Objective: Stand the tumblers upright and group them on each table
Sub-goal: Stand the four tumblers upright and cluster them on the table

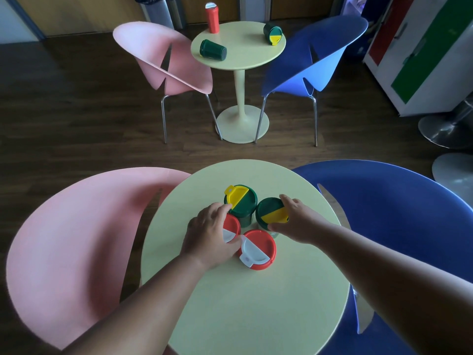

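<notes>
**4 tumblers clustered mid-table**

Left hand (pixel 208 233) grips a red tumbler (pixel 231 225); right hand (pixel 294 221) grips a green tumbler (pixel 268 210). All 4 stand upright, touching, well clear of the near table (pixel 256 316) rim. On the far table (pixel 240 57), 2 green ones lie toppled.

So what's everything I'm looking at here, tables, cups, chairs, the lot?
near table: 1, pale yellow, round, foreground
far table: 1, pale yellow, round, background
green tumblers, near: 2, yellow flip lids, upright, grouped on near table
red tumblers, near: 2, white flip lids, upright, same group
red tumbler, far: 1, upright, back edge of far table
green tumblers, far: 2, lying on their sides on far table
pink chairs: 2, left of each table
blue chairs: 2, right of each table
left hand: grips a near red tumbler
right hand: grips a near green tumbler
</notes>
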